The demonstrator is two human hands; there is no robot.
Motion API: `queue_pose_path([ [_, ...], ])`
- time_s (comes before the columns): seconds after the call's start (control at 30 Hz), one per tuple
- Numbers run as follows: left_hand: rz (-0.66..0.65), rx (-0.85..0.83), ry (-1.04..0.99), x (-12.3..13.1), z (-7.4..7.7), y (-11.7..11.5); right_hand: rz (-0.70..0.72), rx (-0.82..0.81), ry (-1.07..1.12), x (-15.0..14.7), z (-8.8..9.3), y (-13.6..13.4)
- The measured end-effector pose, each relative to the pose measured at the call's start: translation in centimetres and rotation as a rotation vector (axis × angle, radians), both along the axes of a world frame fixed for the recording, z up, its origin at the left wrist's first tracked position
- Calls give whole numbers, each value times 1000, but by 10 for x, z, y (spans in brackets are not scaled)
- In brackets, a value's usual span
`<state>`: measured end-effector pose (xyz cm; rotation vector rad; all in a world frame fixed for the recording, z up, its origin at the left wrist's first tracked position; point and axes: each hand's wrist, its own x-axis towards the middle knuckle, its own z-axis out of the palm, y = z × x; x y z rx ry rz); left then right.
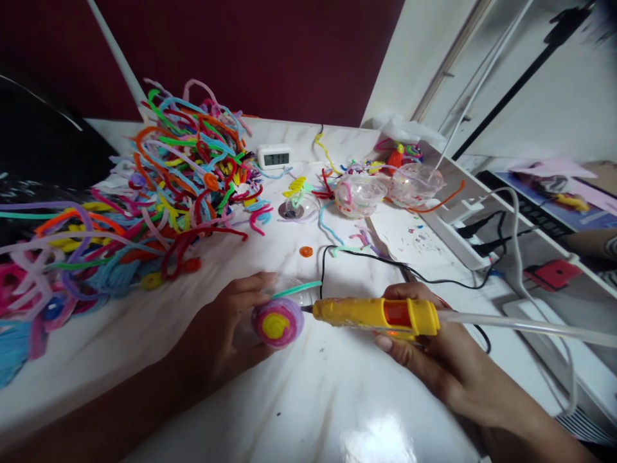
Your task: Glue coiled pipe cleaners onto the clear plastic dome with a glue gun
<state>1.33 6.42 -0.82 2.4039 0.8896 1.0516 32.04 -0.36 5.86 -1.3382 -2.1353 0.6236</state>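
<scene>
My left hand (241, 315) is closed around a clear plastic ball (303, 294), much of which the fingers and the coil hide. On its near face sits a coiled pipe-cleaner disc (278, 325), yellow in the middle, then pink and purple. A mint-green pipe cleaner (296, 289) sticks out to the right above the disc. My right hand (434, 360) grips a yellow hot glue gun (373, 314) pointing left, its nozzle at the disc's right edge. A long clear glue stick (525, 325) extends from the back of the gun.
A large heap of coloured pipe cleaners (187, 167) covers the left side. Behind stand a small digital clock (274, 157) and clear plastic bowls (359, 196). A black cord (380, 258) runs right toward a white power strip (465, 235). An orange coil (306, 251) lies mid-table.
</scene>
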Motion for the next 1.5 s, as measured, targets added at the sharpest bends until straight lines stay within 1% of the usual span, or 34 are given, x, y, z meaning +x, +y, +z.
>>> queue_pose_path([
  [0.17,-24,17,13,1,0,-3,-4,-10,42,-2,-2,0],
  [0.3,5,-1,-38,5,-3,-7,1,-13,48,-2,-3,0],
  [0.47,3,8,-58,9,-4,-10,8,-15,51,-4,-1,0],
  [0.7,-4,28,-68,9,-6,-10,28,21,34,-8,2,-1],
  [0.9,-32,26,-78,9,-5,-9,5,16,-23,-7,0,-2],
  [1.03,-29,23,-95,10,-6,-8,2,34,-4,-7,4,-5],
  [1.13,-42,34,-95,9,-7,-7,-12,19,6,-5,7,-8],
  [1.27,-66,53,-88,8,-6,-5,-67,-52,70,0,3,-18],
  [1.37,-41,14,-96,8,-4,-4,-137,-155,204,5,-5,-29],
  [1.43,-11,-24,-96,8,-4,-3,-179,-281,326,8,-9,-36],
  [1.5,16,-57,-81,8,-4,-3,-217,-455,432,10,-10,-39],
])
